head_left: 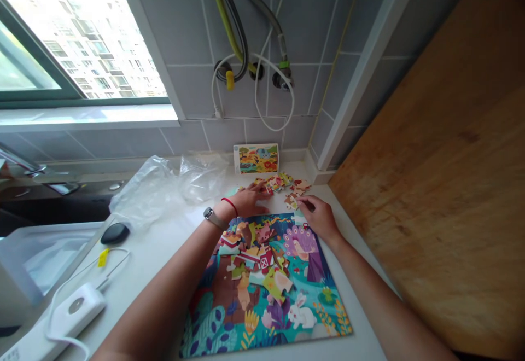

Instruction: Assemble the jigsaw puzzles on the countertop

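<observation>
My left hand [247,201], with a red cord and a grey-banded watch at the wrist, reaches over the back edge of the puzzle board. Its fingers are stretched out and apart, the tips at a heap of loose jigsaw pieces [281,181]. At the board's back right corner, my right hand [321,217] has thumb and forefinger pinched at the edge of a puzzle piece [291,202]. Below both hands lies the colourful puzzle board [303,317], showing a peacock and a white rabbit. Several loose pieces [262,262] are piled on its middle.
A small picture box [256,158] leans against the back wall. Crumpled clear plastic [151,191] lies on the left, near a black oval object [115,233] and a white power strip [74,312]. A sink [24,202] and plastic bin [45,262] are far left; a wooden panel [443,175] borders the right.
</observation>
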`<state>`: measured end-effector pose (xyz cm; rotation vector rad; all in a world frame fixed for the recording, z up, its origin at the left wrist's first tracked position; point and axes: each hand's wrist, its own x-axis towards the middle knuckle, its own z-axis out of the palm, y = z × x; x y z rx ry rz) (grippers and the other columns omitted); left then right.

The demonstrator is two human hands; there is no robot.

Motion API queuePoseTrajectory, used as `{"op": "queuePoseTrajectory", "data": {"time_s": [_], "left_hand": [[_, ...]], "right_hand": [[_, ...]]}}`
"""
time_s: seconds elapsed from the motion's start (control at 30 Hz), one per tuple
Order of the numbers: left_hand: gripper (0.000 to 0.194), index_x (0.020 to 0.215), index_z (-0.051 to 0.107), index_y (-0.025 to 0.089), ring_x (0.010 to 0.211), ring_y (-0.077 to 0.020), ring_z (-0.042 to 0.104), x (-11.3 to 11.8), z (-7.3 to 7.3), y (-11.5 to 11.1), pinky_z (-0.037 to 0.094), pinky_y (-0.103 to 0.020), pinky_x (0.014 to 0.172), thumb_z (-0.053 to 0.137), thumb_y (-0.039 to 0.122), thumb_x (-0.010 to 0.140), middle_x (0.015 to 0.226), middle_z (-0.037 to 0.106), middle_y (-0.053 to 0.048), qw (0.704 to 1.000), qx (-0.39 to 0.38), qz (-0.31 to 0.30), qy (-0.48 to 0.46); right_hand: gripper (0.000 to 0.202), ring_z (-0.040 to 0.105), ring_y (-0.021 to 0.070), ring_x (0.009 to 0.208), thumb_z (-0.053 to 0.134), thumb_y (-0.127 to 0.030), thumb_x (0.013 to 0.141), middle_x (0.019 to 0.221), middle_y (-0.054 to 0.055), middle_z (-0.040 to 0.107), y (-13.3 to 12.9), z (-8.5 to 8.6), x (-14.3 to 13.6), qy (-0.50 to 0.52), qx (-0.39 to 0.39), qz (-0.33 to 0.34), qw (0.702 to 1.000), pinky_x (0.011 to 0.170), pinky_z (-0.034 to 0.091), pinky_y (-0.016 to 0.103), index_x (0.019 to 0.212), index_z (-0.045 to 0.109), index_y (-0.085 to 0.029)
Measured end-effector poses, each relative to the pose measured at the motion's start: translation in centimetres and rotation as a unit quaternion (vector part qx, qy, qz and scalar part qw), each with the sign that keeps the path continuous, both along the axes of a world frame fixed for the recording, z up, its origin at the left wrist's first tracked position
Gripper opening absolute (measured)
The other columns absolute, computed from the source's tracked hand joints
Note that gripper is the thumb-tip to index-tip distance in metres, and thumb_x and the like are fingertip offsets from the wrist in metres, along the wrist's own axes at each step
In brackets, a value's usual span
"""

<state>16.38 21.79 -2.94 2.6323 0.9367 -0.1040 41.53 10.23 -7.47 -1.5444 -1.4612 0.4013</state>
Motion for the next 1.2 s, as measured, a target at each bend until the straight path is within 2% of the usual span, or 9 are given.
{"op": "queuePoseTrajectory", "data": {"time_s": [0.23, 0.33, 0.47, 0.57, 0.67, 0.9, 1.0, 1.07, 1.2], "left_hand": [[0.033, 0.123, 0.079, 0.034, 0.134, -0.0314, 0.063, -3.2, 1.7, 0.6, 0.050, -0.039, 0.112, 0.076, 0.037, 0.090, 0.153, 0.061, -0.004, 0.992, -0.084, -0.087, -0.038], [0.038, 0.135, 0.072, 0.031, 0.124, -0.0258, 0.070, -4.2, 2.3, 1.9, 0.054, -0.036, 0.106, 0.062, 0.028, 0.099, 0.138, 0.072, -0.004, 0.991, -0.072, -0.026, -0.111], [0.053, 0.153, 0.056, 0.024, 0.121, -0.0258, 0.071, -5.3, 2.4, 3.8, 0.056, -0.038, 0.104, 0.056, 0.020, 0.100, 0.140, 0.070, -0.010, 0.985, 0.026, 0.111, -0.128], [0.072, 0.155, 0.053, 0.025, 0.119, -0.0286, 0.072, -6.1, 1.8, 4.4, 0.057, -0.038, 0.101, 0.076, 0.022, 0.087, 0.140, 0.070, -0.012, 0.994, 0.017, 0.099, -0.045], [0.084, 0.147, 0.061, 0.026, 0.118, -0.0305, 0.071, -6.5, 0.9, 4.8, 0.056, -0.036, 0.102, 0.089, 0.018, 0.068, 0.135, 0.071, -0.011, 0.996, 0.007, 0.084, -0.010], [0.055, 0.128, 0.074, 0.025, 0.094, -0.0241, 0.076, -7.3, 0.1, 6.0, 0.059, -0.031, 0.086, 0.079, 0.013, 0.074, 0.101, 0.080, -0.004, 0.994, 0.022, 0.104, -0.005], [0.036, 0.118, 0.079, 0.024, 0.102, -0.0265, 0.075, -6.5, 0.4, 5.4, 0.058, -0.034, 0.094, 0.073, 0.016, 0.084, 0.110, 0.078, -0.008, 0.995, 0.036, 0.096, -0.017], [0.033, 0.123, 0.077, 0.022, 0.114, -0.0286, 0.072, -5.0, 0.3, 4.4, 0.054, -0.037, 0.104, 0.068, 0.022, 0.092, 0.123, 0.074, -0.011, 0.995, 0.050, 0.083, -0.035], [0.058, 0.159, 0.048, 0.028, 0.149, -0.0277, 0.047, -1.1, -0.7, 1.8, 0.041, -0.039, 0.122, 0.059, 0.038, 0.102, 0.164, 0.046, -0.009, 0.994, 0.067, 0.027, -0.077]], "right_hand": [[0.028, 0.073, 0.0250, 0.075, 0.063, -0.044, 0.088, 0.088, 0.007, 0.082, 0.2, -0.5, 0.1, 0.005, -0.029, -0.004, 1.000, 0.072, 0.056, 0.036, 0.091, 0.081, -0.023], [0.028, 0.074, 0.0257, 0.077, 0.064, -0.045, 0.088, 0.089, 0.007, 0.083, 0.3, -0.8, 0.2, 0.007, -0.039, -0.006, 0.999, 0.072, 0.056, 0.036, 0.092, 0.081, -0.024], [0.029, 0.074, 0.0257, 0.077, 0.064, -0.046, 0.087, 0.086, 0.006, 0.082, 0.3, -0.9, 0.3, 0.012, -0.041, -0.008, 0.999, 0.073, 0.055, 0.036, 0.092, 0.081, -0.023], [0.029, 0.074, 0.0256, 0.076, 0.064, -0.046, 0.087, 0.085, 0.006, 0.082, 0.3, -0.9, 0.3, 0.016, -0.043, -0.007, 0.999, 0.073, 0.055, 0.036, 0.092, 0.081, -0.023], [0.029, 0.073, 0.0255, 0.076, 0.064, -0.046, 0.086, 0.085, 0.007, 0.081, 0.3, -0.9, 0.3, 0.011, -0.040, -0.011, 0.999, 0.072, 0.055, 0.036, 0.090, 0.081, -0.023], [0.030, 0.073, 0.0252, 0.075, 0.065, -0.047, 0.086, 0.083, 0.006, 0.081, 0.3, -1.1, 0.5, 0.006, -0.039, -0.007, 0.999, 0.073, 0.057, 0.036, 0.090, 0.082, -0.023], [0.029, 0.074, 0.0254, 0.077, 0.065, -0.047, 0.086, 0.086, 0.007, 0.082, 0.3, -1.0, 0.4, 0.006, -0.038, -0.004, 0.999, 0.074, 0.057, 0.036, 0.090, 0.082, -0.023], [0.028, 0.075, 0.0258, 0.080, 0.065, -0.046, 0.086, 0.090, 0.007, 0.083, 0.3, -1.0, 0.4, 0.007, -0.036, 0.000, 0.999, 0.075, 0.058, 0.036, 0.089, 0.082, -0.024], [0.026, 0.075, 0.0260, 0.080, 0.066, -0.044, 0.086, 0.089, 0.007, 0.083, 0.2, -0.7, 0.3, 0.008, -0.038, 0.002, 0.999, 0.075, 0.058, 0.036, 0.090, 0.081, -0.024]]}}
